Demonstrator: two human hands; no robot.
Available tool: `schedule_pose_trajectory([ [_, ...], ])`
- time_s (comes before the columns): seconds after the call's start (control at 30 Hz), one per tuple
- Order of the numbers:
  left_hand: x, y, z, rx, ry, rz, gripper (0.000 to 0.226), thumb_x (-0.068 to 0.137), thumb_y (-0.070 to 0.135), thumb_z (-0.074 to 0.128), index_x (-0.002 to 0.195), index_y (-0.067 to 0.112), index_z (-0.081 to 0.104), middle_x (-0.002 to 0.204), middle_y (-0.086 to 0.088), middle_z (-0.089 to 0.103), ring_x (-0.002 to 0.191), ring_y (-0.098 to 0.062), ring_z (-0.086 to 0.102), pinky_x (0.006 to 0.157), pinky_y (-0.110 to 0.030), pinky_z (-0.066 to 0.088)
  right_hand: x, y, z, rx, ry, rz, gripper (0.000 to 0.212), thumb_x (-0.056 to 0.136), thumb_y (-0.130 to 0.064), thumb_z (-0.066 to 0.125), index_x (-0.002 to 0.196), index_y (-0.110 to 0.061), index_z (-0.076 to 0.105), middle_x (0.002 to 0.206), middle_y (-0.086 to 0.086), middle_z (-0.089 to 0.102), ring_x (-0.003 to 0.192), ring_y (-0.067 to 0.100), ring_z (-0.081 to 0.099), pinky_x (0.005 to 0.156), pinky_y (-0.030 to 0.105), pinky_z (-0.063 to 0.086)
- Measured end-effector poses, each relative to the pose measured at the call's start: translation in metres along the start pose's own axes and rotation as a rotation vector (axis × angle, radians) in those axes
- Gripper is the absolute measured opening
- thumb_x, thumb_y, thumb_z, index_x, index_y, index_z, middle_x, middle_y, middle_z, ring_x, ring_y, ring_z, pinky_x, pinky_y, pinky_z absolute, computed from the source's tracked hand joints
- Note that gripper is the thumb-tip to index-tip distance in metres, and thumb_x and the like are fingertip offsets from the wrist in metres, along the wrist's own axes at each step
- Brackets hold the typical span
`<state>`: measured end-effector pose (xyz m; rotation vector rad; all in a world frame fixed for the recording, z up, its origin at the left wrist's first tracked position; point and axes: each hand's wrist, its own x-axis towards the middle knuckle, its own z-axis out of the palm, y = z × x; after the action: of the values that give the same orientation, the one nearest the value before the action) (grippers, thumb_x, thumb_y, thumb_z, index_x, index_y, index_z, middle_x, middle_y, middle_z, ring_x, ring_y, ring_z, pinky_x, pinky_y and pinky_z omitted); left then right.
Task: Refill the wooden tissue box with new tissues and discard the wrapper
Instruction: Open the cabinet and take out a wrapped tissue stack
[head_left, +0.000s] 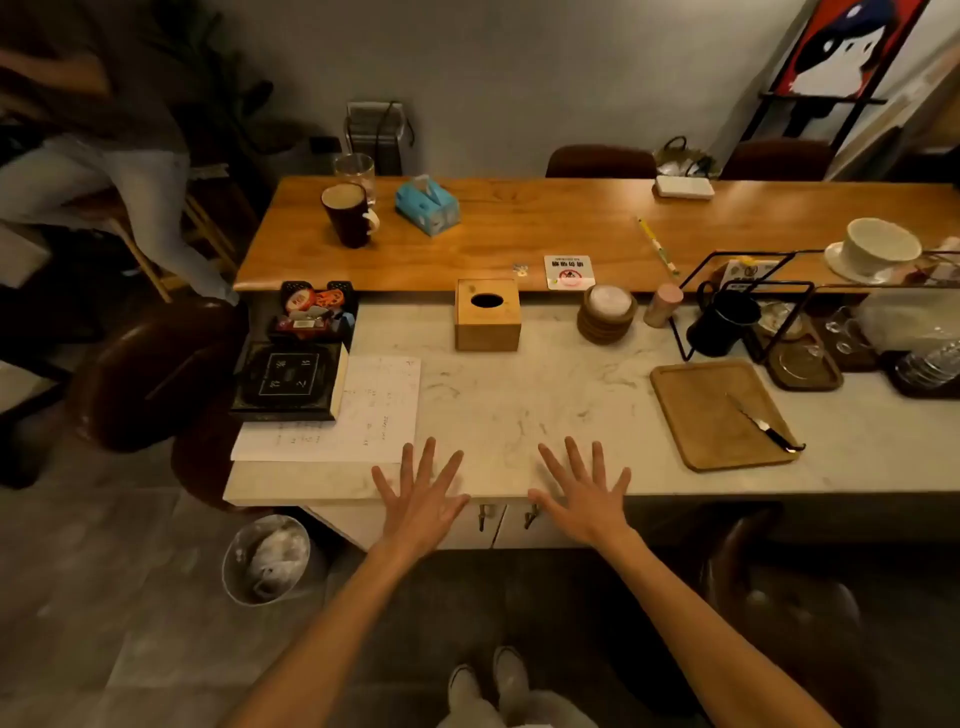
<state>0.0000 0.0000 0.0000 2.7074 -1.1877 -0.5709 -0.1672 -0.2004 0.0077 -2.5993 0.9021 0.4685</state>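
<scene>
Both hands are empty. Left hand (421, 499) and right hand (584, 499) are flat, palms down, fingers straight and spread, over the near edge of the counter (524, 400). Can't tell if they touch it or hover.

Box (487, 322): upright on the counter at 12 o'clock from the hands, well apart from them, back against the edge of the table (519, 228). The oval slot on top shows dark.

Pack (427, 205): blue, on the table at 11 o'clock from the box, lying at an angle, something pale sticking up from its top. Mug (349, 215) is near it at 9 o'clock, with a glass (355, 171) right behind the mug.

Bin (267, 558): on the floor at 8 o'clock from the left hand, below the counter edge, white crumpled stuff inside.

Other items:
- Paper (374, 415) is on the counter at 11 o'clock from the left hand, just beside the fingertips. A black book (288, 379) lies over its far-left corner.
- Basket (314, 309) of small packets sits at 12 o'clock from the book, touching it.
- Coasters (607, 314) are stacked at 3 o'clock from the box.
- Card (569, 271) lies on the table at 1 o'clock from the box.
- Board (701, 415) is at 2 o'clock from the right hand. A knife (763, 426) lies on it, blade pointing to 11 o'clock.
- The person's own shoes (488, 686) are at 6 o'clock.
</scene>
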Motion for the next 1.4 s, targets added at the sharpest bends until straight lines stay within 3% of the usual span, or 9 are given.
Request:
schedule_pose_trajectory([
  [0.13, 0.020, -0.007, 0.038, 0.134, -0.030, -0.088, 0.075, 0.087, 0.077, 0.016, 0.151, 0.044, -0.009, 0.163, -0.003, -0.016, 0.147, -0.035, -0.022, 0.103, -0.078, -0.008, 0.020, 0.011, 0.042, -0.143, 0.096, 0.056, 0.073, 0.087, -0.078, 0.011, 0.147, -0.047, -0.020, 0.163, -0.001, -0.019, 0.146, 0.036, -0.024, 0.107, 0.075, -0.003],
  [0.3, 0.032, -0.018, 0.066, 0.235, 0.148, -0.034, 0.068, 0.090, 0.067, 0.026, 0.152, 0.043, 0.012, 0.164, -0.003, 0.009, 0.150, -0.037, 0.005, 0.099, -0.083, 0.002, 0.037, 0.029, 0.078, -0.299, 0.477, -0.026, 0.069, 0.090, -0.073, 0.034, 0.150, -0.039, 0.028, 0.159, 0.000, 0.028, 0.147, 0.029, 0.026, 0.104, 0.077, 0.016],
  [0.43, 0.037, -0.019, 0.076, 0.283, 0.243, -0.039, 0.065, 0.090, 0.058, 0.028, 0.152, 0.043, 0.012, 0.164, -0.005, 0.009, 0.150, -0.036, 0.008, 0.098, -0.083, 0.006, 0.052, 0.039, 0.095, -0.349, 0.711, -0.068, 0.064, 0.089, -0.070, 0.046, 0.144, -0.037, 0.042, 0.151, -0.001, 0.044, 0.139, 0.022, 0.041, 0.100, 0.076, 0.024],
  [0.7, 0.038, -0.022, 0.093, 0.301, 0.443, -0.007, 0.064, 0.090, 0.066, 0.038, 0.148, 0.040, 0.033, 0.159, -0.010, 0.028, 0.146, -0.038, 0.024, 0.100, -0.082, 0.010, 0.061, 0.043, 0.116, -0.349, 0.940, -0.153, 0.064, 0.086, -0.069, 0.053, 0.141, -0.036, 0.048, 0.146, -0.003, 0.051, 0.136, 0.019, 0.047, 0.099, 0.072, 0.030],
  [0.9, 0.060, -0.033, 0.127, 0.247, 1.029, 0.179, 0.063, 0.083, 0.054, 0.056, 0.139, 0.027, 0.052, 0.151, -0.009, 0.043, 0.142, -0.030, 0.035, 0.105, -0.076, 0.008, 0.084, 0.049, 0.129, -0.236, 1.251, -0.265, 0.056, 0.089, -0.068, 0.044, 0.124, -0.031, 0.067, 0.122, 0.000, 0.070, 0.114, 0.019, 0.065, 0.103, 0.062, 0.034],
  [1.0, 0.079, -0.038, 0.140, 0.154, 1.270, 0.237, 0.047, 0.087, 0.049, 0.053, 0.122, 0.020, 0.068, 0.127, -0.006, 0.066, 0.121, -0.028, 0.054, 0.106, -0.068, 0.020, 0.101, 0.052, 0.136, -0.191, 1.479, -0.329, 0.054, 0.091, -0.066, 0.042, 0.113, -0.026, 0.073, 0.112, 0.001, 0.073, 0.107, 0.018, 0.064, 0.098, 0.047, 0.036],
  [1.1, 0.092, -0.037, 0.152, 0.030, 1.438, 0.276, 0.038, 0.090, 0.044, 0.051, 0.113, 0.020, 0.069, 0.112, -0.005, 0.068, 0.111, -0.029, 0.051, 0.103, -0.050, 0.025, 0.115, 0.049, 0.142, -0.044, 1.693, -0.413, 0.047, 0.095, -0.059, 0.044, 0.103, -0.023, 0.074, 0.100, 0.002, 0.072, 0.099, 0.020, 0.058, 0.092, 0.040, 0.034],
  [1.27, 0.095, -0.031, 0.157, -0.046, 1.492, 0.255, 0.034, 0.091, 0.045, 0.048, 0.108, 0.021, 0.066, 0.105, -0.007, 0.062, 0.109, -0.030, 0.049, 0.100, -0.045, 0.028, 0.131, 0.045, 0.145, 0.029, 1.902, -0.363, 0.038, 0.098, -0.042, 0.043, 0.084, -0.021, 0.072, 0.083, 0.002, 0.069, 0.083, 0.023, 0.058, 0.087, 0.037, 0.034],
  [1.4, 0.074, -0.014, 0.191, -0.265, 1.483, 0.219, 0.043, 0.094, 0.035, 0.052, 0.132, 0.015, 0.052, 0.137, -0.013, 0.047, 0.134, -0.029, 0.036, 0.116, -0.041, 0.023, 0.127, 0.047, 0.145, 0.043, 1.885, -0.369, 0.035, 0.097, -0.040, 0.046, 0.084, -0.021, 0.073, 0.084, 0.001, 0.070, 0.083, 0.023, 0.059, 0.085, 0.037, 0.035],
])
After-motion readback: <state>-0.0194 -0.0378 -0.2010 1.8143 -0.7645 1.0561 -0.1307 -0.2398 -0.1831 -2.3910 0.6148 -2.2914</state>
